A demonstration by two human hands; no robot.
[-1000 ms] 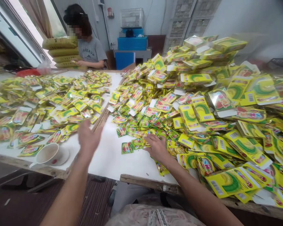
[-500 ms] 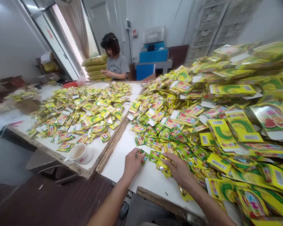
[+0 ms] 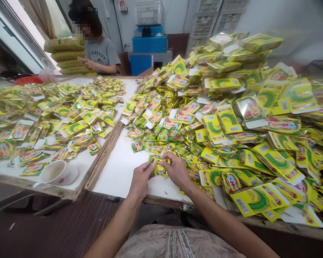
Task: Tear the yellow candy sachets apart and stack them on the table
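My left hand (image 3: pixel 142 178) and my right hand (image 3: pixel 177 171) meet over the white table near its front edge. Between their fingertips are small yellow-green sachets (image 3: pixel 160 169); both hands are closed in a pinch on them. How many sachets are gripped is hidden by the fingers. Just beyond my hands lies a heap of loose green sachets (image 3: pixel 164 135) with watermelon pictures. To the right, flat yellow boxes (image 3: pixel 214 128) with green rings and barcodes are piled high, some with white flaps standing open.
A white cup (image 3: pixel 55 174) with a brownish drink stands on the left table, beside a spread of yellow packets (image 3: pixel 72 128). A wooden edge strip (image 3: pixel 103 157) divides the tables. Across them, a person in a grey shirt (image 3: pixel 101 53) handles something near stacked sacks (image 3: pixel 67 57).
My hands have come together, bringing the sachets between my fingertips; before, they were apart, each at a sachet. The view has turned right.
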